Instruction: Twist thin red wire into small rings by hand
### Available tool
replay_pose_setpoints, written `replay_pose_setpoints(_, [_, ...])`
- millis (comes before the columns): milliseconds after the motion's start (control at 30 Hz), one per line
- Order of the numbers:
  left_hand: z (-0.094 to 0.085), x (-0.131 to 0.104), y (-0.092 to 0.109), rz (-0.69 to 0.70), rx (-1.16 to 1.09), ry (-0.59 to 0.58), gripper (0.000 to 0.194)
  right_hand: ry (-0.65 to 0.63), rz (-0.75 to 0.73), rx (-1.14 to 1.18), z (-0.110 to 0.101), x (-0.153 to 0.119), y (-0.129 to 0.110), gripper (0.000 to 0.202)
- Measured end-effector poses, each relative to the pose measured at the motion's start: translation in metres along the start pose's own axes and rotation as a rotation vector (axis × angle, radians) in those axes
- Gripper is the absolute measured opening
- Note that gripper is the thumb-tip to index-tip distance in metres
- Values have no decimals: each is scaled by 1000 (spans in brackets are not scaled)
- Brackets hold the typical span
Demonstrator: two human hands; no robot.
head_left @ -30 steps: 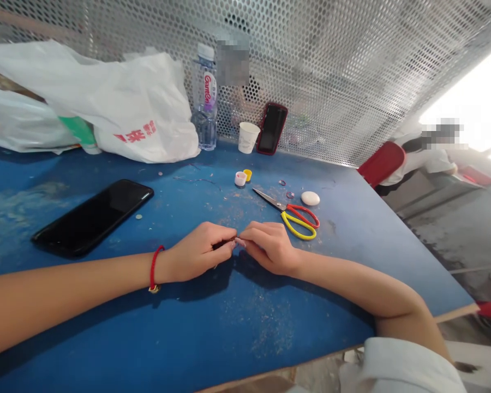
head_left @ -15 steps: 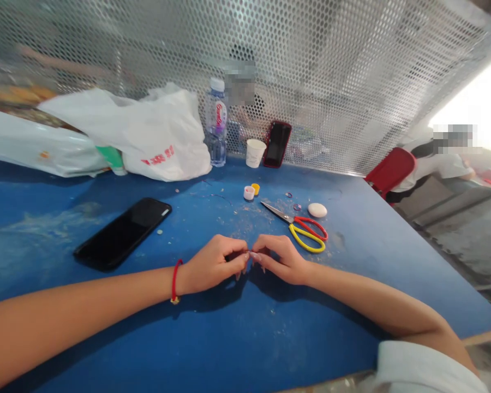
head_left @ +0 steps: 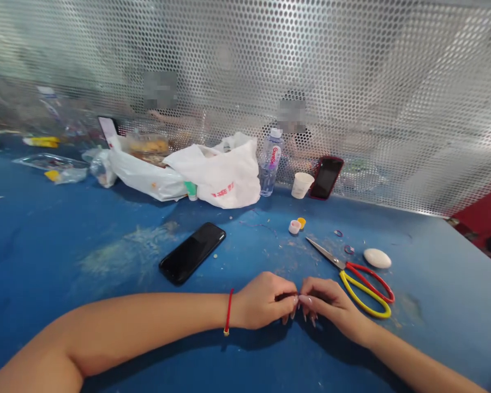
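Observation:
My left hand (head_left: 265, 300), with a red cord bracelet (head_left: 229, 312) at its wrist, pinches thumb and forefinger together. Facing it, my right hand (head_left: 331, 305) makes the same pinch, so the fingertips of both hands almost meet just above the blue table (head_left: 245, 363). Whatever lies between them is tiny and mostly hidden; I cannot make it out. Beside my right hand lie scissors (head_left: 366, 278) with one red and one yellow handle loop. Beyond the blades are two small thread rings (head_left: 349, 249) and a white oval object (head_left: 377, 258).
A black phone (head_left: 193, 252) lies left of my hands. Two little pots, one pink-white (head_left: 294, 227) and one yellow, sit ahead. Along the perforated metal screen (head_left: 237, 49) stand a white plastic bag (head_left: 229, 180), a water bottle (head_left: 270, 164), a paper cup (head_left: 301, 185) and a red-edged phone (head_left: 327, 178).
The head view has swung left, so everything sits further right and more of the table's left side shows. Both hands keep their pinch, fingertips close together.

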State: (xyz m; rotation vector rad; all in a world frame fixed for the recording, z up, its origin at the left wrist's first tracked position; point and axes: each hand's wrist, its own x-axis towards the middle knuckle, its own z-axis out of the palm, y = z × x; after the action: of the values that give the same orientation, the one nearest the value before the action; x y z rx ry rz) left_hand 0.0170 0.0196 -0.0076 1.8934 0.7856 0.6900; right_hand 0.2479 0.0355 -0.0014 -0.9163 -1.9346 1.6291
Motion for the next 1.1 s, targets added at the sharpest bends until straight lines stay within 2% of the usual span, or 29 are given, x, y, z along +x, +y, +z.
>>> replay_pose_setpoints(267, [-4,-1,1,-26,14,-26,29,-27,-45,25,0,5,0,42])
replay_pose_setpoints(567, [-4,-2,1,4,103,6,35,-40,-103,36,4,8,0,44])
replay_pose_setpoints(1100, [-7,-4,2,-24,167,3,39,-105,-173,50,6,16,10,35])
